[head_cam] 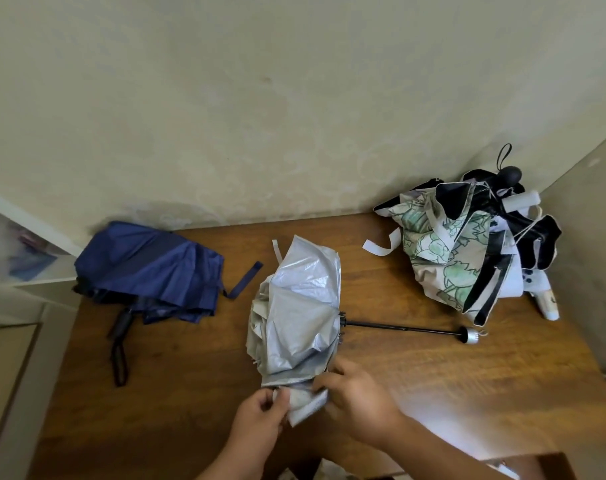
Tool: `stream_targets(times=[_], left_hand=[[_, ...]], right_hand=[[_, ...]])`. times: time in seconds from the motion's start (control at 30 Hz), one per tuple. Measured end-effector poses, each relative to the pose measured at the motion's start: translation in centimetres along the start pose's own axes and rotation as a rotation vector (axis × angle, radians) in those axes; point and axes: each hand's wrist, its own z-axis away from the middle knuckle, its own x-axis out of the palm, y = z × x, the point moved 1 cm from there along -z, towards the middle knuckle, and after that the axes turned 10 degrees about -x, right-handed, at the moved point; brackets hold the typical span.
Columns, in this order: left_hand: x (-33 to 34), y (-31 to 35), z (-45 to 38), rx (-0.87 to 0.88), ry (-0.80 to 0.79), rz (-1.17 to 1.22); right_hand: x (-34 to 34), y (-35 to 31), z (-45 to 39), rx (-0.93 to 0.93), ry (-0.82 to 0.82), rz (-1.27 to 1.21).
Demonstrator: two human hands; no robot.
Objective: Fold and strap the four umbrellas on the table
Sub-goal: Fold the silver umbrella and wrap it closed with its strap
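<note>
Wooden table (433, 393) pushed into a corner of pale, stained wall, and I'm working at its near edge. My left hand (260, 419) pinches the hem of the silver umbrella (294, 313), and my right hand (355, 394) curls over the same bunched edge just beside it. The canopy lies collapsed mid-table, its thin black shaft (398, 328) sticking out to the right. I'd gather the panels one pleat at a time, keep the ribs together, then wrap toward the strap (277, 250) at the far side. The fabric is crinkly and shiny, so it probably slips; I want firm pinches. The blue umbrella (149, 268) sprawls matte and loose at left; a floral and black heap (461, 251) sits in the right corner.
</note>
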Motion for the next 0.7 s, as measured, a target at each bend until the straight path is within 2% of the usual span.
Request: stream_targets(times=[0.07, 0.13, 0.2, 0.27, 0.33, 0.4, 0.47, 0.57, 0.63, 0.7], left_hand=[[-0.2, 0.5, 0.1, -0.02, 0.02, 0.078], [-0.8, 1.0, 0.3, -0.023, 0.012, 0.07], [-1.5, 1.1, 0.7, 0.054, -0.027, -0.141], [-1.7, 1.0, 1.3, 0.147, -0.058, -0.411], [-1.5, 0.9, 1.8, 0.243, -0.018, -0.564], [-0.9, 1.3, 2.1, 0.333, 0.059, -0.628], [-0.2, 2.2, 2.4, 0.365, 0.119, -0.604], [0.3, 3.3, 2.5, 0.379, 0.168, -0.525], [0.3, 4.0, 2.3, 0.358, 0.18, -0.497], [0.2, 4.6, 1.9, 0.397, 0.189, -0.489]], right_hand=[[-0.9, 0.4, -0.9, 0.027, 0.186, -0.108], [-3.2, 0.5, -2.5, 0.101, 0.294, -0.18], [-6.7, 0.1, -5.0, 0.185, 0.319, -0.207], [-10.4, 0.0, -8.4, 0.24, 0.322, -0.133], [-13.8, 0.6, -12.2, 0.304, 0.336, -0.066], [-16.1, 2.1, -16.0, 0.415, 0.409, -0.162], [-17.0, 3.3, -18.4, 0.47, 0.478, -0.38], [-15.9, 3.6, -18.3, 0.367, 0.407, -0.567], [-14.3, 3.6, -15.8, 0.319, 0.455, -0.447], [-11.7, 4.3, -11.9, 0.352, 0.526, -0.289]])
